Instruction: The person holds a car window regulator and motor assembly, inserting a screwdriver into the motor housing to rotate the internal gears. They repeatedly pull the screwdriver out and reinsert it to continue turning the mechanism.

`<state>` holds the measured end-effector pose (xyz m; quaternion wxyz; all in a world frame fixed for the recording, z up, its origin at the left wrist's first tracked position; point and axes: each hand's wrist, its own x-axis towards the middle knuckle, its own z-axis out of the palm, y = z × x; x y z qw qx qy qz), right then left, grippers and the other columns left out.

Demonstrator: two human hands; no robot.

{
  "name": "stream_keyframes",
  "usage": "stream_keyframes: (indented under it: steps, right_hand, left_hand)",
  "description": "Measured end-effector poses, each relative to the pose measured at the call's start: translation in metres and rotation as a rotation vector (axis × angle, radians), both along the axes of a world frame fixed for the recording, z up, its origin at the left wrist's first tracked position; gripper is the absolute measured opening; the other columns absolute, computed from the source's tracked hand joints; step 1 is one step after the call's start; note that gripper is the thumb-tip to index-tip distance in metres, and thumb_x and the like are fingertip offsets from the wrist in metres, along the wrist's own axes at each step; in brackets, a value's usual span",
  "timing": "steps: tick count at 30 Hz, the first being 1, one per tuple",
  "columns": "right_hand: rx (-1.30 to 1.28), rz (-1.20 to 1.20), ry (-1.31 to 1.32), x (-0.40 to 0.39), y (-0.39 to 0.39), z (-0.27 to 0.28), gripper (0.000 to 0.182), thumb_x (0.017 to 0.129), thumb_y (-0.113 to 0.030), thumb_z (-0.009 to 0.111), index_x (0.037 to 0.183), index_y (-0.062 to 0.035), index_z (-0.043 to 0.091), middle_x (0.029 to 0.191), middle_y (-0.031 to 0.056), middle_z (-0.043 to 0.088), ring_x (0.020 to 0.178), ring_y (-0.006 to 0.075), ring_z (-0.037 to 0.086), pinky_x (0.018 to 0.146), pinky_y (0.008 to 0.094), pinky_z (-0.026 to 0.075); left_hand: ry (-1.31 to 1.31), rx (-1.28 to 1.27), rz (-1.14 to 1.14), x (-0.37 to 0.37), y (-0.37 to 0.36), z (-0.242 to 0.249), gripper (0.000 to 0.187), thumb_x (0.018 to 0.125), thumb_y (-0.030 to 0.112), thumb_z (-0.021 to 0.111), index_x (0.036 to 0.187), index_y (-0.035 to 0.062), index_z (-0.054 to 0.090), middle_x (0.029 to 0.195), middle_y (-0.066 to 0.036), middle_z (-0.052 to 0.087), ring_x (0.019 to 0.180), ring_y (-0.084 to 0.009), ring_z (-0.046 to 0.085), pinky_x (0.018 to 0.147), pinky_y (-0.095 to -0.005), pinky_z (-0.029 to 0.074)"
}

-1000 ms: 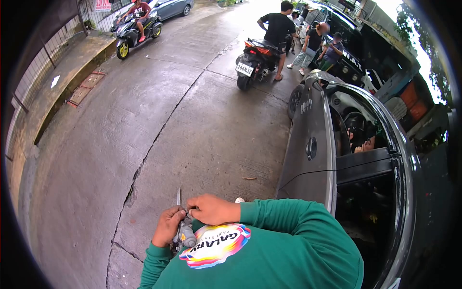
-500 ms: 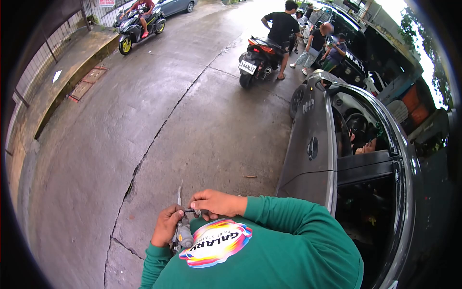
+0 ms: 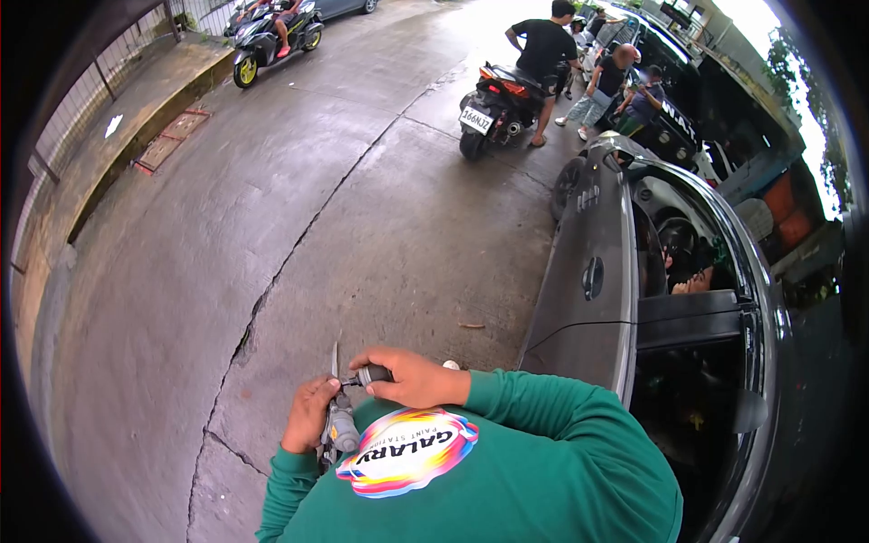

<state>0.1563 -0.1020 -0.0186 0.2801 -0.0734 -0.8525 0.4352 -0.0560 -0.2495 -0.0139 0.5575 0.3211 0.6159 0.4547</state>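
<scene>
My left hand (image 3: pixel 306 416) grips a small grey metal cylinder part (image 3: pixel 341 433) held upright against my chest, with a thin metal blade (image 3: pixel 334 359) sticking up from it. My right hand (image 3: pixel 412 377) is closed on a dark screwdriver handle (image 3: pixel 373 375) whose tip meets the top of the part. Both arms wear green sleeves, and a colourful round logo (image 3: pixel 407 451) shows on my green shirt just below the hands.
A grey car door (image 3: pixel 584 290) stands open to my right, with a person seated inside. Cracked concrete (image 3: pixel 272 271) spreads ahead. A parked motorcycle (image 3: pixel 498 107) and several people stand far ahead; another scooter (image 3: pixel 272 32) with a rider is at far left.
My right hand has shifted slightly and now shows the dark handle between its fingers. The view has tilted a little, so the distant scooters and people sit higher in the picture.
</scene>
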Motion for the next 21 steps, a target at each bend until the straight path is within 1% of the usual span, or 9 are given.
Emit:
stream_keyframes:
  steps: [2,3,5,6,7,10,13,15,21]
  right_hand:
    - [-0.817,0.037,-0.356,0.003,0.003,0.021,0.035,0.107,-0.014,0.065,0.138,0.0004,0.061,0.095,0.0082,0.070,0.083,0.0158,0.071,0.080,0.0336,0.058]
    - [-0.917,0.052,-0.386,0.002,0.007,0.019,0.036,0.108,-0.015,0.064,0.141,0.0018,0.061,0.097,0.0083,0.072,0.085,0.0151,0.071,0.080,0.0325,0.059]
    - [-0.981,0.040,-0.373,-0.001,0.009,0.011,0.037,0.108,-0.013,0.065,0.141,0.0028,0.061,0.099,0.0092,0.073,0.086,0.0156,0.071,0.080,0.0316,0.059]
    - [-1.059,0.015,-0.359,-0.004,0.006,0.010,0.037,0.107,-0.011,0.065,0.141,0.0027,0.062,0.100,0.0099,0.073,0.086,0.0161,0.071,0.081,0.0310,0.059]
    - [-1.062,0.024,-0.369,-0.005,0.007,0.014,0.036,0.106,-0.008,0.065,0.140,0.0024,0.062,0.101,0.0105,0.073,0.087,0.0164,0.071,0.083,0.0309,0.059]
    - [-1.088,0.019,-0.330,-0.009,0.004,0.016,0.038,0.101,-0.001,0.060,0.138,0.0045,0.063,0.100,0.0115,0.073,0.087,0.0164,0.071,0.084,0.0315,0.059]
    - [-1.042,0.043,-0.335,-0.013,0.001,0.016,0.037,0.105,-0.006,0.062,0.140,0.0050,0.063,0.102,0.0113,0.073,0.088,0.0153,0.072,0.083,0.0300,0.060]
    - [-1.190,-0.012,-0.342,-0.014,0.000,0.018,0.037,0.107,-0.008,0.059,0.142,0.0059,0.061,0.104,0.0123,0.072,0.088,0.0170,0.073,0.082,0.0312,0.061]
    - [-1.230,0.019,-0.336,-0.017,0.001,0.017,0.038,0.108,-0.008,0.058,0.142,0.0069,0.060,0.103,0.0125,0.071,0.090,0.0188,0.073,0.082,0.0323,0.062]
  left_hand:
    - [-0.009,0.001,-0.013,-0.001,0.000,-0.001,0.034,0.110,0.031,0.061,0.091,0.0036,0.067,0.080,0.001,0.063,0.075,-0.0088,0.055,0.068,-0.0284,0.045]
    - [0.023,0.010,-0.006,-0.002,0.000,-0.001,0.036,0.110,0.032,0.061,0.091,0.0030,0.068,0.080,0.002,0.062,0.076,-0.0091,0.055,0.069,-0.0289,0.045]
    - [0.110,0.000,-0.077,-0.006,0.001,0.007,0.039,0.110,0.037,0.059,0.092,0.0034,0.067,0.081,0.001,0.060,0.079,-0.0104,0.053,0.073,-0.0303,0.046]
    - [0.080,0.014,-0.065,-0.008,-0.003,0.003,0.039,0.111,0.036,0.059,0.094,0.0033,0.068,0.083,0.002,0.060,0.081,-0.0102,0.054,0.075,-0.0299,0.046]
    - [0.050,0.040,-0.053,-0.010,-0.004,-0.003,0.038,0.112,0.036,0.059,0.095,0.0032,0.068,0.085,0.002,0.061,0.083,-0.0101,0.054,0.076,-0.0295,0.046]
    - [-0.017,-0.020,-0.008,-0.018,-0.011,-0.013,0.036,0.113,0.034,0.060,0.099,0.0029,0.070,0.090,0.003,0.064,0.087,-0.0093,0.055,0.079,-0.0291,0.047]
    - [-0.084,0.015,-0.038,-0.023,-0.013,-0.022,0.033,0.112,0.031,0.061,0.100,0.0025,0.071,0.090,0.003,0.065,0.086,-0.0081,0.055,0.077,-0.0283,0.046]
    - [-0.056,0.037,-0.053,-0.022,-0.013,-0.024,0.030,0.112,0.029,0.063,0.102,0.0018,0.072,0.089,0.004,0.065,0.084,-0.0070,0.055,0.076,-0.0276,0.046]
    - [-0.032,0.057,-0.030,-0.023,-0.015,-0.025,0.029,0.110,0.029,0.065,0.102,0.0020,0.073,0.086,0.004,0.065,0.083,-0.0057,0.054,0.075,-0.0270,0.046]
